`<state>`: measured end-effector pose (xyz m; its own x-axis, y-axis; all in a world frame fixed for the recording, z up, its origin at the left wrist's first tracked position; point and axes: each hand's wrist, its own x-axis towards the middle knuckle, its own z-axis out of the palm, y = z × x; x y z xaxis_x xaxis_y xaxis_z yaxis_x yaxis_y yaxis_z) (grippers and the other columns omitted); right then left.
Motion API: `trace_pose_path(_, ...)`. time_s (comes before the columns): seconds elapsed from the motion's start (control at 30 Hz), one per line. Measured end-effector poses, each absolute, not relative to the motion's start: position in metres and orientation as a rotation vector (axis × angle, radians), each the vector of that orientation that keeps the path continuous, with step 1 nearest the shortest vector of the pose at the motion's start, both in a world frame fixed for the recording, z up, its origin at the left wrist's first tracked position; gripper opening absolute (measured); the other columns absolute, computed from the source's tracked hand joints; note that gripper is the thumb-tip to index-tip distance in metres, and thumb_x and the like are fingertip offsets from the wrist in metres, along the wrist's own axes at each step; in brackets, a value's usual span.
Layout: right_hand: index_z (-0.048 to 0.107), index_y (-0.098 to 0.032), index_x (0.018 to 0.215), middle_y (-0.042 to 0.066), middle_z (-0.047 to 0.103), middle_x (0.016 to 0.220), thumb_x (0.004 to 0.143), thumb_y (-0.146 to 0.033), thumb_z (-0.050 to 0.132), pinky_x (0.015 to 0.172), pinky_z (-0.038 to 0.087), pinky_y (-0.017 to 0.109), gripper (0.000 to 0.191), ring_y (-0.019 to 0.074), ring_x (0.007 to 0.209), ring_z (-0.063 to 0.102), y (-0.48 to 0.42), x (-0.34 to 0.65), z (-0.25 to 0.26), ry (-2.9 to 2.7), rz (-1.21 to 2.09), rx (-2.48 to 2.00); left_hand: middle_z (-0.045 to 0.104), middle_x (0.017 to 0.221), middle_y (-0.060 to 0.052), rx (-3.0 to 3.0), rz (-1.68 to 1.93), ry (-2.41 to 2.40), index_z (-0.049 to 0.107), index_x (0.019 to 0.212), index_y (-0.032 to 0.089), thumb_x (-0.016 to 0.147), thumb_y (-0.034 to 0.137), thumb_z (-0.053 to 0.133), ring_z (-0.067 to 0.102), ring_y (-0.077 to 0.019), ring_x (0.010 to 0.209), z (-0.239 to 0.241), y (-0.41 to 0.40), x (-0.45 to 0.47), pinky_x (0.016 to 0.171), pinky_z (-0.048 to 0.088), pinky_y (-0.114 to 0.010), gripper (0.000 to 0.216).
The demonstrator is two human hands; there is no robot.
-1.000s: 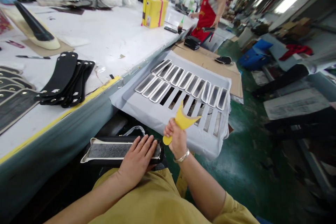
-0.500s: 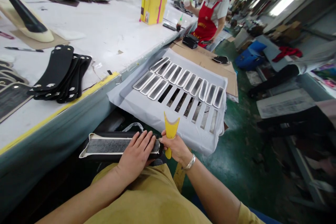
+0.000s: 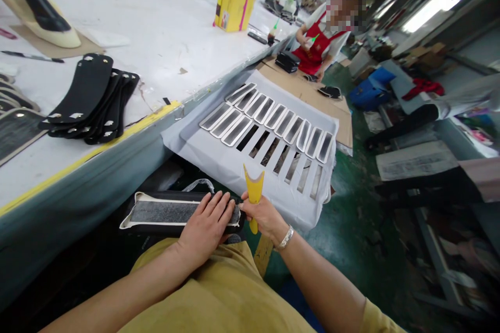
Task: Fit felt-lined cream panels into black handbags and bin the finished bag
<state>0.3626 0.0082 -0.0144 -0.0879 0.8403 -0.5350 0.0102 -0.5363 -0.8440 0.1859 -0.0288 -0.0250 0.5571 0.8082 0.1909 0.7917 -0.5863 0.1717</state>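
Observation:
Across my lap lies a long grey strip [image 3: 164,213] with cream folded edges, on a black padded base. My left hand [image 3: 207,223] rests flat over its right part, fingers stretched out. At the strip's right end, my right hand [image 3: 264,217] is closed around a yellow tool [image 3: 254,190] with a forked, crescent-shaped top, held upright. The thumb and fingertips of that hand touch the strip's end; what they pinch there is too small to make out.
A white-covered rack [image 3: 187,143] with rows of cream-edged strips [image 3: 236,131] stands ahead. On the white table [image 3: 156,36] at left are stacked black pieces [image 3: 84,91] and a yellow box [image 3: 234,5]. A co-worker in a red apron [image 3: 314,52] is beyond the cardboard [image 3: 304,83].
My hands, the strip and the yellow tool keep nearly the same place. The view has shifted slightly. The co-worker has leaned forward, and a hand with a green-tipped bottle is lower.

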Motion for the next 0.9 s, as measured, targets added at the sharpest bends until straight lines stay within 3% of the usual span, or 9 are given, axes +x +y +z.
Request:
trace_pose_path(0.33,0.045,-0.02,0.08,-0.011,0.036,0.048,0.055,-0.015,0.053,0.042,0.026,0.022,0.027,0.0073,0.043,0.033,0.016,0.352,-0.001,-1.047,1.663,-1.794,0.041,0.142,-0.012,2.71,0.318,1.389,0.044,0.134,0.015,0.079,0.054,0.056,0.037,-0.0291,0.13,-0.024,-0.029,0.187,0.11,0.024,-0.044,0.069)
trace_pose_path(0.77,0.04,-0.021,0.083,-0.003,0.046,0.067,0.07,-0.013,0.046,0.058,0.03,0.027,0.016,0.0146,0.059,0.041,0.003,0.339,0.003,-1.806,0.912,-1.975,0.042,0.142,-0.012,2.7,0.336,1.387,0.047,0.132,0.015,0.077,0.051,0.06,0.039,-0.0291,0.129,-0.021,-0.031,0.186,0.108,0.027,-0.044,0.068)
trace_pose_path(0.9,0.044,-0.021,0.077,-0.005,0.043,0.06,0.065,-0.01,0.053,0.056,0.029,0.027,0.018,0.0127,0.056,0.038,0.009,0.343,0.007,-1.719,1.087,-1.926,0.042,0.141,-0.011,2.688,0.349,1.385,0.047,0.132,0.015,0.077,0.049,0.061,0.04,-0.0283,0.129,-0.018,-0.034,0.181,0.108,0.028,-0.044,0.066)
